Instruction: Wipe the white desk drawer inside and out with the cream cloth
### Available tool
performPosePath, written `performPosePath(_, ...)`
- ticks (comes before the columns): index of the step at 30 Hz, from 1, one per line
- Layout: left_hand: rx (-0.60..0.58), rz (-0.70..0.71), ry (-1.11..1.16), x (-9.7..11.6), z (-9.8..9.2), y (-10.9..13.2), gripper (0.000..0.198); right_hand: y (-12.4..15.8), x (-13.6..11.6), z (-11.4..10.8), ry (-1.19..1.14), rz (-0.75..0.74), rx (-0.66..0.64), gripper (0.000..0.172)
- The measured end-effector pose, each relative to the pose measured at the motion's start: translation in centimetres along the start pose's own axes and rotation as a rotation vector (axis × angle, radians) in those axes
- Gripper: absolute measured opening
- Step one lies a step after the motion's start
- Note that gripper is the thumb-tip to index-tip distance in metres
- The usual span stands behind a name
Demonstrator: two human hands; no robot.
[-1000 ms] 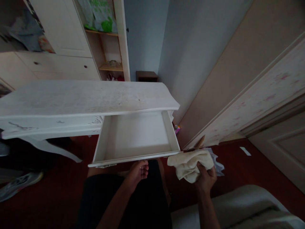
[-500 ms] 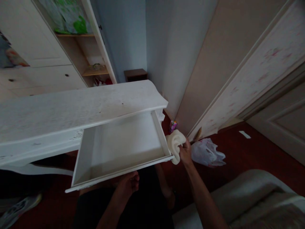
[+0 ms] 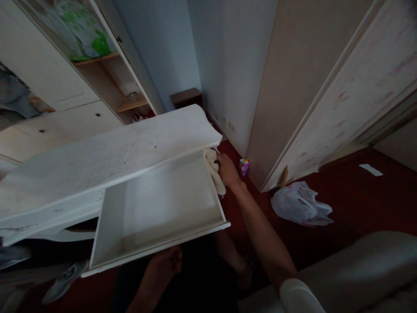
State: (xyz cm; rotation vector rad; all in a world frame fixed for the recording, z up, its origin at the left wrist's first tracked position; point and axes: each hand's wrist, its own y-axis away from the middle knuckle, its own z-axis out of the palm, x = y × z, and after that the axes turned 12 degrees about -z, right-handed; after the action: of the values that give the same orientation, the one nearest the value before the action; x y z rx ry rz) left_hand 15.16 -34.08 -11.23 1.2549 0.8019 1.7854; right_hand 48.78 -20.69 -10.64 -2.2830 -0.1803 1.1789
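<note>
A white drawer [image 3: 166, 204] is pulled out from a white table [image 3: 130, 152], and nothing lies inside it. My right hand [image 3: 227, 170] presses a cream cloth [image 3: 215, 174] over the drawer's right side wall, close to the tabletop's corner. Below the drawer's front edge is my left hand [image 3: 166, 263], its fingers curled in; it is dark there and whatever it may hold cannot be made out.
A white plastic bag [image 3: 301, 203] and a small pink-purple carton [image 3: 244, 166] lie and stand on the red floor at the right. Behind the table are a white cabinet [image 3: 74, 124] and a small brown box-like stand [image 3: 187, 95]. A shoe [image 3: 65, 280] shows at lower left.
My right hand and the cloth have moved along the drawer's right side from its front corner toward the tabletop. The view has shifted and tilted. My left hand stays below the drawer front.
</note>
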Motion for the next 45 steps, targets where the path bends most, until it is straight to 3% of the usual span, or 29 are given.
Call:
performPosePath(4,0.042,0.029,0.034,-0.2,-0.1,-0.2,0.014,-1.0,0.1,-0.9,0.065,0.112,-0.19,0.042)
performPosePath(7,0.038,0.034,0.05,-0.4,-0.1,-0.3,0.013,0.0,0.7,-1.5,-0.206,0.099,-0.225,0.037)
performPosePath(10,0.023,0.022,0.064,-0.5,-0.2,-0.2,0.012,2.6,1.5,-2.1,-0.54,0.105,-0.304,0.053)
performPosePath(12,0.014,0.006,0.071,-0.5,-0.2,-0.1,0.011,5.2,1.6,-2.3,-0.589,0.173,-0.331,0.065)
performPosePath(16,-0.002,0.013,0.078,-0.4,-0.2,0.0,0.011,10.9,0.8,-2.8,-0.618,0.265,-0.343,0.059)
performPosePath(20,0.04,-0.01,0.079,-0.2,0.0,-0.1,0.01,13.9,-0.5,-3.4,-0.577,0.107,-0.241,0.06)
performPosePath(22,0.055,-0.025,0.078,-0.1,0.1,0.0,0.01,13.4,-0.8,-3.4,-0.559,-0.019,-0.162,0.058)
performPosePath(25,0.059,-0.018,0.081,0.1,0.3,0.2,0.009,10.3,-0.6,-2.6,-0.533,-0.106,-0.059,0.046)
performPosePath(29,0.065,0.015,0.072,-0.2,0.6,0.4,0.01,4.0,0.2,-0.6,-0.436,-0.026,0.078,0.043)
performPosePath(34,0.051,0.062,0.042,-0.8,1.2,0.0,0.012,-1.2,0.4,0.1,-0.288,0.099,0.008,0.031)
performPosePath(38,0.017,0.082,0.044,-1.1,1.3,-0.3,0.016,0.3,1.1,-0.2,-0.22,0.123,-0.097,0.027)
performPosePath(43,-0.013,0.039,0.017,-1.1,0.8,-0.8,0.023,6.9,3.2,0.6,-0.403,0.299,-0.221,0.028)
performPosePath(45,-0.011,0.031,0.003,-1.2,0.6,-1.2,0.026,9.7,3.3,1.3,-0.473,0.346,-0.21,0.034)
